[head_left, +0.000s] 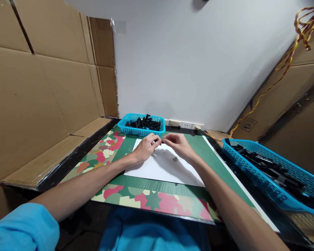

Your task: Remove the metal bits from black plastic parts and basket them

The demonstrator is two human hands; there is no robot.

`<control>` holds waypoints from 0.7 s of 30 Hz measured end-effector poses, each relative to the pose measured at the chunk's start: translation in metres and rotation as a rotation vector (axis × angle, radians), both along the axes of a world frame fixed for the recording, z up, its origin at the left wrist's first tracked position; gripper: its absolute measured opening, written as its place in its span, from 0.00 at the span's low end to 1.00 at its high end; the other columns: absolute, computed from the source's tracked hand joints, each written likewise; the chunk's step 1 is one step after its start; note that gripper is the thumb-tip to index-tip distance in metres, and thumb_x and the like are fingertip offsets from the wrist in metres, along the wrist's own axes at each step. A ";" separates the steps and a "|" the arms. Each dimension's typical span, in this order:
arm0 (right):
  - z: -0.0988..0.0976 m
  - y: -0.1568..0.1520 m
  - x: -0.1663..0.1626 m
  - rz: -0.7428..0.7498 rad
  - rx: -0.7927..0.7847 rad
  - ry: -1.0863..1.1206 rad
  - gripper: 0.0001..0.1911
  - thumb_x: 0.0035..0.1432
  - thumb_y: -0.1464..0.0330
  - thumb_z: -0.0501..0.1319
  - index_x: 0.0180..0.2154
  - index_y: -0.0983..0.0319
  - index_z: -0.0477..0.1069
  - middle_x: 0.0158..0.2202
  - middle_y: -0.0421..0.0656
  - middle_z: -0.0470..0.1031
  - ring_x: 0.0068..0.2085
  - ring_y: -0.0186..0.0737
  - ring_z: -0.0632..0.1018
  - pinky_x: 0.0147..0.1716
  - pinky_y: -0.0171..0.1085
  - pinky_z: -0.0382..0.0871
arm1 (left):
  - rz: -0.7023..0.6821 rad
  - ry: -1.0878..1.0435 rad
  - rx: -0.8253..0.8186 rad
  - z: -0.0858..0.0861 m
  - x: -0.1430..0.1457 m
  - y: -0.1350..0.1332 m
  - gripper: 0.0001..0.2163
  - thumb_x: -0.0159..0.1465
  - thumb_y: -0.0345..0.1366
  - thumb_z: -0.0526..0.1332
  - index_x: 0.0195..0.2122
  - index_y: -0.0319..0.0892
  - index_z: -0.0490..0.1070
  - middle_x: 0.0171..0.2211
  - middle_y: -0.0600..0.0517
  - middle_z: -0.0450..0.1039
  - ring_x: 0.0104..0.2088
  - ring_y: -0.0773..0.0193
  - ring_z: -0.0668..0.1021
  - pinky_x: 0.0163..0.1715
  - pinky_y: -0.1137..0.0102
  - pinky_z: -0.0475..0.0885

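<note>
- Head view: a black table [284,218] is mostly covered by a green mat [213,150], which is edged with red, cream and green shapes.
- On the mat a white sheet [143,169] is laid, and a little patch of tiny dark bits [176,159] is spread on it.
- At the back of the mat a blue basket [142,132] is filled with small black parts [146,123].
- On the right, a bigger blue basket [261,183] is filled with long black pieces [272,169].
- The space is closed in by a pale wall [185,69], left cardboard [54,87] and right cardboard [274,101]. Sockets [186,125] are set low by the wall, and twisted yellow and brown wires [285,66] are hung on the right.
- Over the sheet, a small dark piece [156,141] is pinched by the left hand [146,147]. The right hand [181,144] is held just beside it, thumb and finger close together; whether anything is gripped there cannot be told.
- Most of the piece is hidden by fingers, so its shape cannot be made out.
- Part of the sheet is covered by the hands. The bigger basket, the wires and a blue sleeve [23,226] are cut off by the picture's edges.
</note>
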State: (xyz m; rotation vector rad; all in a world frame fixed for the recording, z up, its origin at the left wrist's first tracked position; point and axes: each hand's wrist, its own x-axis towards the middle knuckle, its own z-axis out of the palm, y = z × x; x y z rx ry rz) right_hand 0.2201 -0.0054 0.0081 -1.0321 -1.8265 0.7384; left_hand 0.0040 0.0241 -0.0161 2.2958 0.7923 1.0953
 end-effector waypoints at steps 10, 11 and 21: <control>-0.009 0.012 0.017 -0.304 -0.007 -0.195 0.14 0.60 0.61 0.64 0.30 0.66 0.78 0.26 0.43 0.73 0.28 0.36 0.66 0.27 0.36 0.56 | -0.067 0.104 -0.131 -0.001 0.000 -0.004 0.15 0.77 0.41 0.52 0.49 0.44 0.77 0.45 0.47 0.75 0.44 0.57 0.77 0.48 0.64 0.69; -0.010 0.013 0.021 -0.327 -0.024 -0.225 0.14 0.58 0.62 0.64 0.29 0.66 0.78 0.25 0.42 0.71 0.28 0.36 0.65 0.26 0.36 0.55 | -0.086 0.120 -0.127 -0.002 0.000 -0.004 0.15 0.77 0.41 0.51 0.49 0.45 0.77 0.45 0.47 0.76 0.45 0.57 0.77 0.49 0.63 0.69; -0.019 0.015 0.019 -0.286 -0.074 -0.416 0.12 0.55 0.65 0.63 0.28 0.67 0.81 0.23 0.41 0.70 0.27 0.35 0.67 0.26 0.35 0.55 | -0.133 0.101 -0.153 -0.006 0.001 -0.001 0.15 0.78 0.42 0.50 0.45 0.43 0.74 0.42 0.48 0.75 0.41 0.59 0.75 0.42 0.66 0.66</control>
